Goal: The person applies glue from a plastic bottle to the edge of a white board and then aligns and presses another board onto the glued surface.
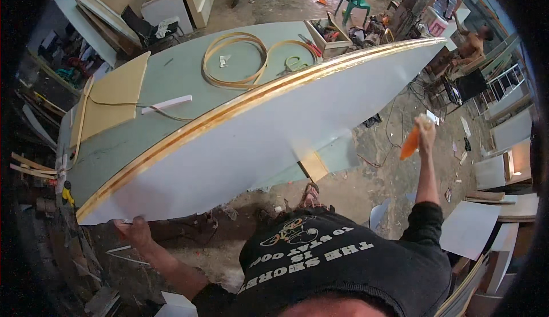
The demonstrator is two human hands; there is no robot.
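A large white panel stands tilted in front of me, its long upper edge curved and faced with a glossy yellow-brown strip. My left hand is at the panel's lower left corner, closed around its bottom edge, with some fingers hidden beneath. Out to the right, apart from the panel, my right hand is closed on an orange tapered piece. That piece hangs downward from the fist; its exact kind is not clear.
Behind the panel, a greenish table carries coiled edging strip, green-handled scissors, red-handled pliers and a tan board. A wooden toolbox stands beyond. Cables and scraps litter the floor. Another person sits far right.
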